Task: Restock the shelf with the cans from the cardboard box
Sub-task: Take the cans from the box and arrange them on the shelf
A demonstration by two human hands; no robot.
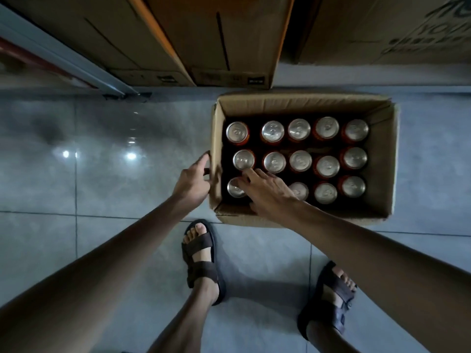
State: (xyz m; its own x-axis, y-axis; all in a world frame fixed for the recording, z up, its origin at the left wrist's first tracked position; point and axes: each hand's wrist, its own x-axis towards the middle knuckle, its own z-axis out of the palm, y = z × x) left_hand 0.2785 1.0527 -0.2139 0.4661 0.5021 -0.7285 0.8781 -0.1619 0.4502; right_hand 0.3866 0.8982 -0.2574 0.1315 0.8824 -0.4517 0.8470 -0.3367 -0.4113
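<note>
An open cardboard box (382, 159) stands on the tiled floor in front of my feet. Several cans (300, 161) with silver tops and red-orange sides stand upright in rows inside it. My left hand (192, 180) rests against the outside of the box's left wall, fingers curled at its edge. My right hand (267, 192) reaches into the near-left part of the box, fingers spread over the cans there. Its fingertips touch the near-left can (234, 188) and the rim of the can behind it (243, 159). One can lies hidden under that hand.
Large closed cardboard boxes (216, 39) stand against the far side, just behind the open box. A metal rail or shelf edge (63, 59) runs diagonally at the upper left. My two sandalled feet (201, 258) stand on the glossy grey tiles.
</note>
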